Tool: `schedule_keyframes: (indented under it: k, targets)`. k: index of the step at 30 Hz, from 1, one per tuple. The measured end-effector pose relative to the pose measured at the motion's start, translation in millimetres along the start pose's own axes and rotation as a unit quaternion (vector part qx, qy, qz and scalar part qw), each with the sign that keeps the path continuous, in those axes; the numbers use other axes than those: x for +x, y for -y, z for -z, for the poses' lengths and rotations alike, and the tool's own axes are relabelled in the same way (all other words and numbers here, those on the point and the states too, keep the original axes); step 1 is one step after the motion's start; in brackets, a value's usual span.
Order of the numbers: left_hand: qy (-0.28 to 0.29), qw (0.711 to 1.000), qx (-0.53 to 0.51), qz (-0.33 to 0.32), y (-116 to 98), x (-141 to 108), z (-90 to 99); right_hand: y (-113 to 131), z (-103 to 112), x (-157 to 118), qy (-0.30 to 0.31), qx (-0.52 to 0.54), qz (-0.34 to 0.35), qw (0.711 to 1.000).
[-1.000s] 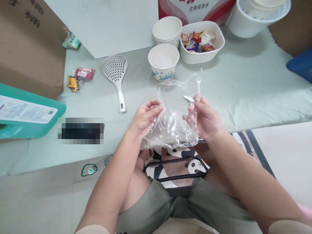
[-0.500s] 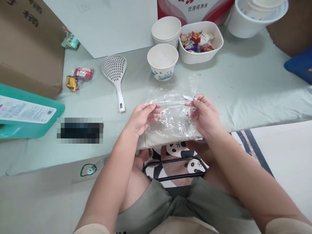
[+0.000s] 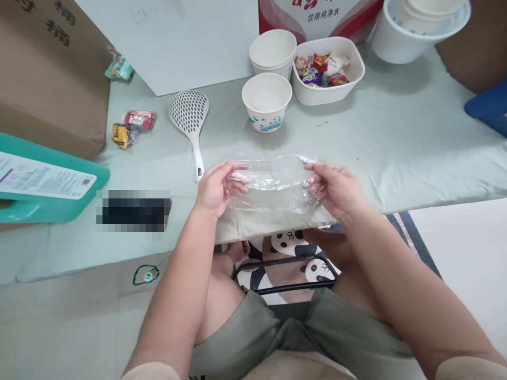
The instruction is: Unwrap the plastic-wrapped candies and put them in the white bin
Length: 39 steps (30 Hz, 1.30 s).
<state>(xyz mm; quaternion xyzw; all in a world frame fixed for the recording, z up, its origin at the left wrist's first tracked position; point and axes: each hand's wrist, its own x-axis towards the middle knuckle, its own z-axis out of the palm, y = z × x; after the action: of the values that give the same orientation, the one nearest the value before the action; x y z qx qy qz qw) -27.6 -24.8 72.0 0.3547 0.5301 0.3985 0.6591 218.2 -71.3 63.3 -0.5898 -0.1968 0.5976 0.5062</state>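
Note:
A clear plastic bag (image 3: 273,184) is stretched flat between my two hands, just above the front edge of the cloth-covered table (image 3: 396,153). My left hand (image 3: 216,187) pinches its left side, thumb on top and fingers curled beneath. On the other side, my right hand (image 3: 336,187) grips the right edge between thumb and fingers. Beyond the bag stands a paper bowl (image 3: 266,103) with a blue print. A white slotted skimmer (image 3: 190,119) lies to the left, its handle end close to my left hand.
Behind the bowl are stacked paper bowls (image 3: 273,53) and a white tub (image 3: 328,95) of wrapped snacks. A white bucket (image 3: 400,47) stands back right. On the left are wrapped snacks (image 3: 140,119), a teal jug (image 3: 59,174), a cardboard box (image 3: 55,89) and a blurred-out dark object (image 3: 134,211).
My hands have moved apart, the left one further left, spreading the bag wider. The small white piece by my right fingers no longer shows. The view has shifted slightly.

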Motion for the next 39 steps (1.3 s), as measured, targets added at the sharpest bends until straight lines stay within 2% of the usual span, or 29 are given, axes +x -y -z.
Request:
schedule_keyframes:
  k: [3, 10, 17, 23, 26, 28, 30, 32, 34, 36, 39]
  targets:
    - [-0.024, 0.999, -0.014, -0.017, -1, 3, 2.3, 0, 1, 1, -0.021, 0.012, 0.036, 0.999]
    - [0.041, 0.998, 0.05, 0.017, -4, -1, 3.4, 0, 3, -2, 0.066, -0.032, -0.008, 0.997]
    - [0.064, 0.997, 0.025, -0.02, -7, -3, 11.5, 1, 4, -1, 0.069, -0.001, 0.075, 0.995]
    - [0.067, 0.998, 0.004, -0.02, -8, -1, 15.6, -1, 11, 0, 0.086, -0.033, 0.135, 0.986]
    - [0.025, 0.999, 0.024, -0.006, -1, 5, 15.1, -5, 15, 2, 0.077, -0.099, 0.178, 0.976]
    - [-0.026, 0.998, 0.046, -0.028, 5, 9, 13.5, -8, 15, 1, 0.042, -0.179, 0.213, 0.96]
    - [-0.057, 0.993, 0.073, -0.072, 11, 12, 11.9, -10, 15, 0, 0.015, -0.271, 0.248, 0.93]
    - [-0.064, 0.987, 0.099, -0.114, 15, 13, 10.9, -12, 14, 0, 0.007, -0.337, 0.278, 0.9]
    - [-0.054, 0.984, 0.105, -0.134, 17, 14, 10.1, -14, 13, 1, 0.014, -0.365, 0.298, 0.882]
    - [-0.037, 0.987, 0.089, -0.132, 17, 14, 9.0, -16, 14, 4, 0.022, -0.359, 0.303, 0.883]
    - [-0.029, 0.992, 0.042, -0.117, 14, 14, 7.4, -18, 14, 7, 0.021, -0.294, 0.298, 0.908]
